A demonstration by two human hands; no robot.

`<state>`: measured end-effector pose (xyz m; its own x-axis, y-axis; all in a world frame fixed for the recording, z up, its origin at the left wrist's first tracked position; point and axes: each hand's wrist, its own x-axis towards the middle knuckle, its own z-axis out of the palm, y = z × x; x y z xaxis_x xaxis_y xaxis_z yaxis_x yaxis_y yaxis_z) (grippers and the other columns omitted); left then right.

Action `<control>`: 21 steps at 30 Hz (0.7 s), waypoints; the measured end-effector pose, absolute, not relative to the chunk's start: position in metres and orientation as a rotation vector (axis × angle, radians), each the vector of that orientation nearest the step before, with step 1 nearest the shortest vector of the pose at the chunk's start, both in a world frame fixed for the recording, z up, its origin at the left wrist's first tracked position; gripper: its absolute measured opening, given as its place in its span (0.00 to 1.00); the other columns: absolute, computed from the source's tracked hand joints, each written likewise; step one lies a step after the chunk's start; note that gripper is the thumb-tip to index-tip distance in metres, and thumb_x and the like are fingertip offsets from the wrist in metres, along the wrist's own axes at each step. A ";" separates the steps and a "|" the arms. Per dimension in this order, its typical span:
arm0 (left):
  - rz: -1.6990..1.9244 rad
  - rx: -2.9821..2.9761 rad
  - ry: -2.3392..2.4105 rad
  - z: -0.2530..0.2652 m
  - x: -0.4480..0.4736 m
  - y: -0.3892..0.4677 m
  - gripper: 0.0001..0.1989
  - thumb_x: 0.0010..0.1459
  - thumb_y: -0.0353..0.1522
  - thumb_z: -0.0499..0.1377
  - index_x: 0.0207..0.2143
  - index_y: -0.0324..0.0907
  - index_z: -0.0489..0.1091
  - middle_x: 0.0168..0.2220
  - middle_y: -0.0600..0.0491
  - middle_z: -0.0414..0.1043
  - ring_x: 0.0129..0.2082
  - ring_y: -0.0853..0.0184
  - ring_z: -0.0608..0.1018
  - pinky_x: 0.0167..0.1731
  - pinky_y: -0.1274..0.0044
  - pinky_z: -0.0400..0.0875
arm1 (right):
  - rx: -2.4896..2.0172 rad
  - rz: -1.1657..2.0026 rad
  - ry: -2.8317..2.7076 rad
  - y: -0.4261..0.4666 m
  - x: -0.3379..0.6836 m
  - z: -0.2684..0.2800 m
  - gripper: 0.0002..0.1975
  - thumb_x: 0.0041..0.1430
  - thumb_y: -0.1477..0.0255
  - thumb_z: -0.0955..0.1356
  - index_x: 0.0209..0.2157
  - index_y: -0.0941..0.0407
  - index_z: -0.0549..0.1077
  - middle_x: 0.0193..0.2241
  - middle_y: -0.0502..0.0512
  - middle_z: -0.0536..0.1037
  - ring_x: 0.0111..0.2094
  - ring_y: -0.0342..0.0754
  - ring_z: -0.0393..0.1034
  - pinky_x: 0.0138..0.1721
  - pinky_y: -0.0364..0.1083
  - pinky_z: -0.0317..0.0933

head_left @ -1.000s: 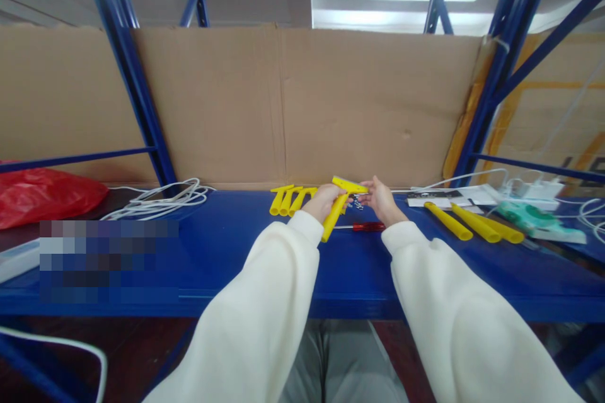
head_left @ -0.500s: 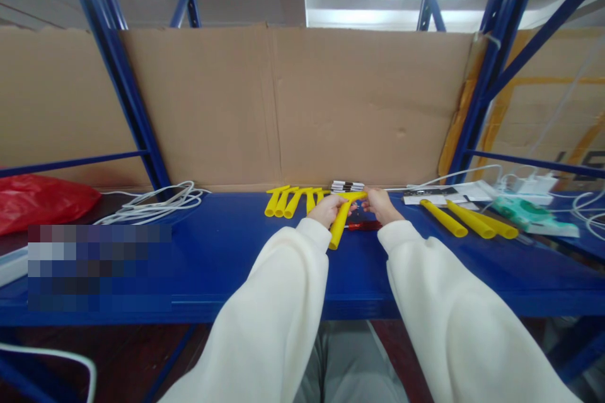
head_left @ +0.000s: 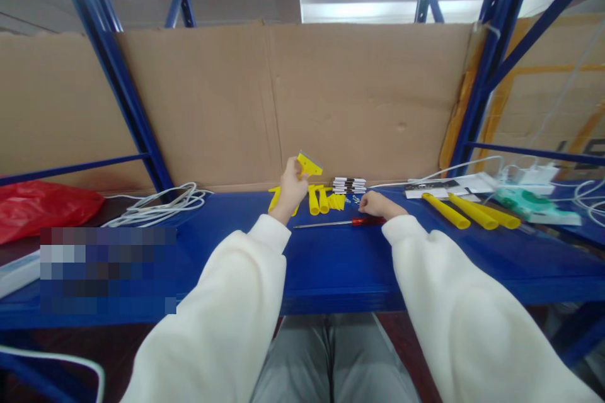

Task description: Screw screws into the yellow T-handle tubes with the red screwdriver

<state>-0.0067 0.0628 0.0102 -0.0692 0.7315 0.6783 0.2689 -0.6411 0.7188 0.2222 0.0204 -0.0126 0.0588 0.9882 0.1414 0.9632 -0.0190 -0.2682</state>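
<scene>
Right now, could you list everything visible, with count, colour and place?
Scraper: one, yellow, raised
Tools: several, yellow, table's back
Flat pieces: several, yellow, beside tools
Packs: several, white, back
Bits: several, silvery, before packs
Screwdriver: one, red-handled, centre
Tubes: three, yellow, right
Sheets: several, white, behind tubes
Bundle: one, green, far right
Cables: several, white, both sides
Bag: one, red, left
Table: one, blue, underneath
Rack: one, blue, around
Cardboard: several, brown, behind
Left hand: one, bare, holding scraper
Right hand: one, bare, by screwdriver
Sleeves: two, white, front
Trousers: one pair, grey, front
</scene>
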 end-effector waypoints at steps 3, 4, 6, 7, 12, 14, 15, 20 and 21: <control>1.747 1.981 1.155 0.000 -0.020 0.057 0.25 0.56 0.22 0.57 0.55 0.45 0.64 0.45 0.48 0.79 0.48 0.60 0.81 0.51 0.67 0.75 | -2.042 0.064 -2.004 0.024 0.219 -0.016 0.09 0.54 0.80 0.70 0.32 0.58 0.84 0.34 0.59 0.85 0.37 0.50 0.78 0.37 0.41 0.65; 1.728 2.051 1.199 -0.002 -0.022 0.052 0.25 0.57 0.21 0.57 0.56 0.45 0.65 0.47 0.48 0.79 0.50 0.60 0.80 0.53 0.66 0.74 | -2.035 0.050 -2.016 0.026 0.219 -0.017 0.09 0.55 0.80 0.70 0.33 0.58 0.84 0.35 0.59 0.85 0.38 0.50 0.78 0.38 0.40 0.65; 1.652 2.217 1.285 -0.004 -0.025 0.040 0.24 0.58 0.23 0.57 0.56 0.46 0.66 0.50 0.47 0.78 0.52 0.58 0.80 0.54 0.66 0.73 | -2.020 0.034 -2.035 0.032 0.219 -0.020 0.09 0.56 0.80 0.69 0.34 0.58 0.84 0.36 0.59 0.85 0.38 0.50 0.78 0.39 0.41 0.65; 1.603 2.282 1.322 -0.004 -0.025 0.034 0.24 0.59 0.23 0.57 0.57 0.47 0.66 0.51 0.47 0.78 0.52 0.58 0.80 0.54 0.66 0.73 | -2.013 0.027 -2.040 0.034 0.219 -0.021 0.09 0.56 0.79 0.70 0.35 0.58 0.84 0.36 0.59 0.85 0.39 0.50 0.78 0.39 0.41 0.65; 1.319 2.498 1.376 -0.002 -0.021 0.013 0.23 0.62 0.24 0.54 0.59 0.45 0.66 0.53 0.44 0.77 0.53 0.57 0.79 0.55 0.68 0.71 | -2.008 -0.013 -2.004 0.043 0.216 -0.021 0.06 0.58 0.74 0.71 0.35 0.56 0.84 0.34 0.58 0.84 0.37 0.50 0.78 0.38 0.41 0.65; 1.237 2.526 1.376 -0.004 -0.018 0.009 0.24 0.62 0.24 0.54 0.60 0.45 0.66 0.54 0.44 0.77 0.54 0.57 0.79 0.55 0.68 0.71 | -2.010 -0.006 -1.984 0.044 0.213 -0.020 0.06 0.58 0.73 0.71 0.34 0.55 0.84 0.32 0.58 0.84 0.36 0.49 0.78 0.39 0.41 0.65; 1.208 2.533 1.375 -0.005 -0.017 0.007 0.24 0.62 0.24 0.54 0.60 0.46 0.65 0.54 0.45 0.77 0.54 0.57 0.79 0.55 0.68 0.70 | -2.015 -0.006 -1.978 0.044 0.211 -0.019 0.07 0.58 0.73 0.71 0.35 0.55 0.84 0.31 0.58 0.84 0.36 0.49 0.77 0.39 0.41 0.65; 1.163 2.528 1.380 -0.008 -0.014 0.004 0.24 0.62 0.24 0.55 0.59 0.49 0.66 0.53 0.49 0.77 0.55 0.60 0.78 0.57 0.70 0.69 | -2.044 -0.026 -1.978 0.045 0.206 -0.017 0.08 0.59 0.74 0.69 0.33 0.56 0.83 0.32 0.60 0.84 0.39 0.50 0.78 0.41 0.42 0.65; 1.162 2.523 1.377 -0.008 -0.013 0.004 0.24 0.62 0.24 0.55 0.59 0.49 0.66 0.53 0.48 0.77 0.55 0.60 0.78 0.57 0.70 0.69 | -2.030 -0.028 -1.975 0.045 0.207 -0.016 0.09 0.59 0.73 0.69 0.33 0.56 0.83 0.33 0.60 0.84 0.40 0.50 0.78 0.41 0.41 0.65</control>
<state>-0.0134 0.0039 -0.0081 0.3250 0.7379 0.5915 0.7070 -0.6049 0.3663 0.2068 0.0454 -0.0162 0.0506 0.9729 0.2257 0.9788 -0.0034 -0.2048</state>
